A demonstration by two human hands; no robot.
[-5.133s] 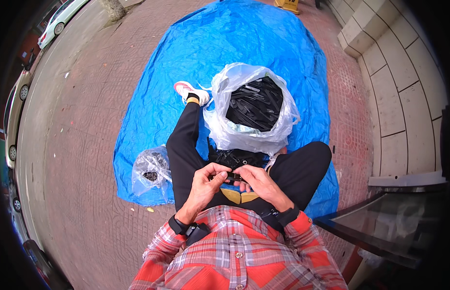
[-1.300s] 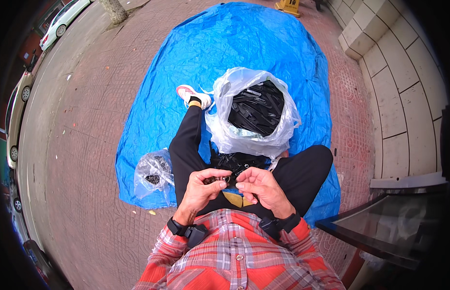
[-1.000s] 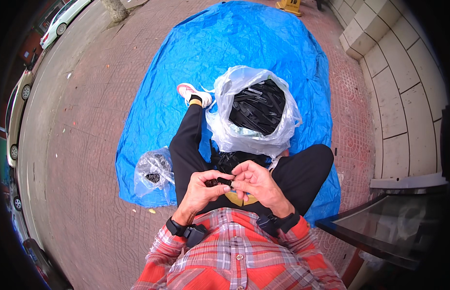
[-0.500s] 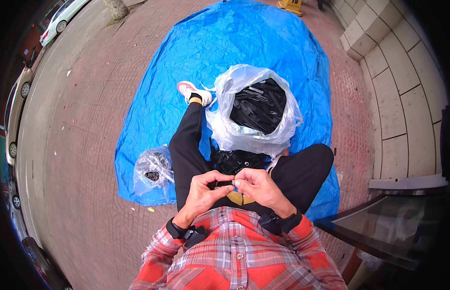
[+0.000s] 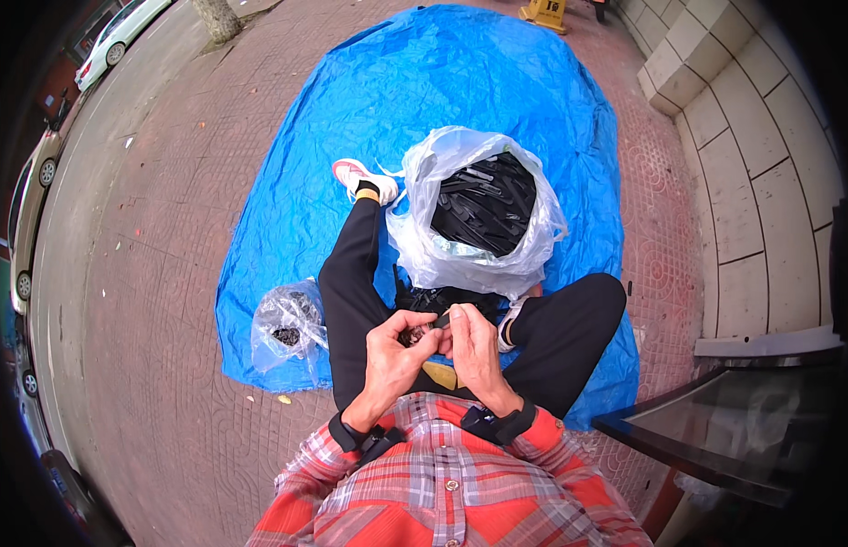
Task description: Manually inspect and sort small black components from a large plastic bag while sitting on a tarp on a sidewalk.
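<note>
My left hand (image 5: 394, 358) and my right hand (image 5: 477, 354) meet above my lap, both closed in a pinch. Between their fingertips sits a small black piece (image 5: 442, 321), mostly covered by the fingers; its exact kind does not show. Just beyond them, between my legs, lies a loose heap of black parts (image 5: 460, 299). Farther out stands a large translucent plastic bag (image 5: 415, 242), its mouth spread wide. Long, slim black plastic pieces (image 5: 485, 205) fill it. A smaller clear bag (image 5: 303, 314) with dark small parts rests by my left leg.
A blue tarp (image 5: 424, 82) lies under everything, over reddish paving (image 5: 169, 273). On the right are a tiled wall (image 5: 738, 196) and a dark-framed glass panel (image 5: 715, 428). A yellow sign (image 5: 544, 13) stands at the far edge; parked cars (image 5: 32, 201) line the left.
My hands have drawn closer together and tilted upward. The black piece, seen lengthwise between them before, is now mostly hidden by the fingers. The bags stay in place.
</note>
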